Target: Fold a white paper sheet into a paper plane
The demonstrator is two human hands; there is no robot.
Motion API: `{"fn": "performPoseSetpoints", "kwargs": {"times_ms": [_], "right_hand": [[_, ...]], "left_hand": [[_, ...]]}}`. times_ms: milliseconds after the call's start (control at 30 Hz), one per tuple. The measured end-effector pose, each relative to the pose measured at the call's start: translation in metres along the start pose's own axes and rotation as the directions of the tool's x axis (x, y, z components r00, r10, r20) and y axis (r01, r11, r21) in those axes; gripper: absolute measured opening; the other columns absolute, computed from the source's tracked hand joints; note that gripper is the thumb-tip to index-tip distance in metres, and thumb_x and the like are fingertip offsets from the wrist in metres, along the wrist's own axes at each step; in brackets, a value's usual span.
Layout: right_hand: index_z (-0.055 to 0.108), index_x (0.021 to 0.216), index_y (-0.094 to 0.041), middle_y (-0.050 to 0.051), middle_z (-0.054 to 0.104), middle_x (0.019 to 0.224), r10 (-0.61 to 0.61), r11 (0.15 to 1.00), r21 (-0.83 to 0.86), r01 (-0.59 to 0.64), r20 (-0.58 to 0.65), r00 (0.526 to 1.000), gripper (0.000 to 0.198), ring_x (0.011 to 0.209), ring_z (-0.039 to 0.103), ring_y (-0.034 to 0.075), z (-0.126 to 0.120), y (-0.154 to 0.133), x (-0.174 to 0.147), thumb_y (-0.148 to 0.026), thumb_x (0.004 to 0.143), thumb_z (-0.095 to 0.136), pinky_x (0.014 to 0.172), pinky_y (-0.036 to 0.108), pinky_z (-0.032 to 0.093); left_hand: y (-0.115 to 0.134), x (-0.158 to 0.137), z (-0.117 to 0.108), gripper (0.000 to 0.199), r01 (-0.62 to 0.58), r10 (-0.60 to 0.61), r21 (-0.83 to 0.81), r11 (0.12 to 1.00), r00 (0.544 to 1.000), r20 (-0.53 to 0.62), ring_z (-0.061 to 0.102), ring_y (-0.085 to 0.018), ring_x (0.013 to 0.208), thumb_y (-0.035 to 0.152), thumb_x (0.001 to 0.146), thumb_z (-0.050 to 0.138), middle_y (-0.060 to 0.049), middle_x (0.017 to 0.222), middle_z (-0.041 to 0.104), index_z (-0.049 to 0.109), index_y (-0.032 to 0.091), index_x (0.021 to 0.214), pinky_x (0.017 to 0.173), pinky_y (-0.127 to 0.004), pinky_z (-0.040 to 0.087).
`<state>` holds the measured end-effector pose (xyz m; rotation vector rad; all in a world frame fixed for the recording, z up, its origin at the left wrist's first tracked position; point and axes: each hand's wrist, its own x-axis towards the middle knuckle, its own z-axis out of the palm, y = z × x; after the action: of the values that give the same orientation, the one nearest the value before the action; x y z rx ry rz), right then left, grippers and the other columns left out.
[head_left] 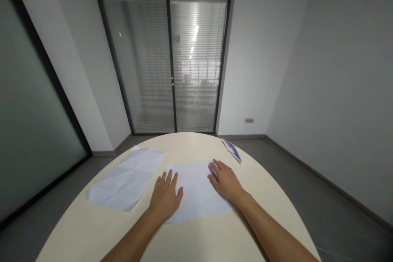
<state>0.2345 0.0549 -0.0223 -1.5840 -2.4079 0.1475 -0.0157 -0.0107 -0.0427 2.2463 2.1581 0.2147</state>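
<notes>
A white sheet of paper (196,196) lies flat on the round cream table (196,239) in front of me. Across its left edge rests my left hand (166,196), palm down with the fingers spread. My right hand (225,180) lies over the sheet's right edge, its fingers apart and stretched forward. Neither hand grips anything. Both hands cover parts of the paper's side edges.
Left of my left hand lies creased white paper (129,178), with fold lines crossing it. A folded piece of paper (232,150) sits near the table's far right edge. Beyond the table stands a glass door with blinds (196,102).
</notes>
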Motion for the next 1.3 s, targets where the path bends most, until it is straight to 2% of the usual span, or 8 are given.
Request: {"fn": "performPoseSetpoints", "kwargs": {"times_ms": [133,267,400,533,633,767,1033,1300], "right_hand": [[0.051,0.144,-0.018,0.013,0.044,0.153,-0.060,0.996,0.070,0.061,-0.015,0.998,0.057,0.138,0.042,0.029,-0.001,-0.024,-0.008,-0.050,0.096,0.044,0.113,0.043,0.033],[0.041,0.151,-0.018,0.012,0.033,0.160,-0.132,0.985,0.130,0.115,0.133,0.982,0.065,0.148,0.027,0.030,0.005,-0.021,-0.008,-0.055,0.097,0.041,0.120,0.049,0.021],[0.034,0.155,-0.022,0.009,0.026,0.162,-0.256,0.953,0.213,0.213,0.201,0.945,0.069,0.151,0.019,0.027,0.005,0.000,-0.004,-0.060,0.098,0.037,0.122,0.049,0.013],[0.040,0.152,-0.024,0.009,0.029,0.161,-0.260,0.954,0.200,0.225,0.176,0.949,0.068,0.150,0.021,0.029,0.004,0.009,0.000,-0.062,0.096,0.040,0.122,0.050,0.015],[0.049,0.146,-0.022,0.011,0.034,0.159,-0.181,0.979,0.108,0.172,0.080,0.980,0.059,0.148,0.027,0.031,0.005,0.004,0.002,-0.053,0.096,0.046,0.120,0.051,0.018],[0.057,0.139,-0.020,0.012,0.043,0.154,-0.196,0.976,0.088,0.197,-0.018,0.980,0.049,0.141,0.039,0.028,0.005,-0.010,-0.001,-0.042,0.097,0.047,0.117,0.044,0.028],[0.038,0.153,-0.027,0.008,0.027,0.162,-0.269,0.956,0.172,0.239,0.178,0.947,0.067,0.150,0.021,0.032,0.009,-0.024,-0.011,-0.061,0.096,0.042,0.121,0.053,0.015],[0.050,0.146,-0.025,0.012,0.033,0.160,-0.187,0.982,0.038,0.184,0.094,0.978,0.060,0.149,0.023,0.034,0.004,-0.009,-0.004,-0.059,0.097,0.042,0.120,0.055,0.013]], "left_hand": [[0.008,-0.004,-0.007,0.064,0.040,-0.035,0.042,0.998,0.993,-0.114,0.045,-0.040,0.135,0.050,0.095,0.037,-0.023,0.145,0.052,0.057,0.006,0.137,0.118,-0.055,0.022],[0.009,-0.005,-0.018,0.050,-0.005,0.014,0.045,0.999,0.979,-0.204,0.053,-0.038,0.125,0.045,0.095,0.037,-0.021,0.115,0.068,0.070,0.010,0.110,0.121,-0.056,0.014],[0.004,0.000,-0.011,0.039,-0.216,0.209,-0.011,0.976,0.956,-0.207,0.035,-0.031,0.144,0.030,0.091,0.046,-0.015,0.147,0.051,0.062,0.015,0.124,0.124,-0.049,0.015],[-0.003,0.003,0.005,0.048,-0.382,0.377,-0.163,0.910,0.924,-0.063,0.029,-0.022,0.149,0.028,0.097,0.040,-0.006,0.160,0.035,0.047,0.022,0.144,0.122,-0.042,0.026],[-0.005,0.005,0.009,0.051,-0.335,0.343,-0.179,0.925,0.939,0.016,0.026,-0.025,0.150,0.035,0.098,0.039,-0.004,0.161,0.034,0.044,0.026,0.148,0.122,-0.049,0.022],[0.001,0.006,0.005,0.053,-0.171,0.169,-0.098,0.980,0.985,-0.037,0.033,-0.031,0.146,0.046,0.099,0.037,-0.007,0.157,0.041,0.050,0.024,0.145,0.117,-0.052,0.027],[0.008,0.003,-0.009,0.055,-0.127,0.125,-0.011,0.992,0.982,-0.145,0.055,-0.032,0.119,0.054,0.097,0.035,-0.014,0.127,0.064,0.062,0.021,0.132,0.103,-0.048,0.040],[0.001,0.002,0.005,0.064,-0.220,0.218,-0.084,0.972,0.975,-0.035,0.029,-0.031,0.148,0.051,0.096,0.040,-0.014,0.159,0.035,0.045,0.012,0.148,0.121,-0.045,0.026]]}}
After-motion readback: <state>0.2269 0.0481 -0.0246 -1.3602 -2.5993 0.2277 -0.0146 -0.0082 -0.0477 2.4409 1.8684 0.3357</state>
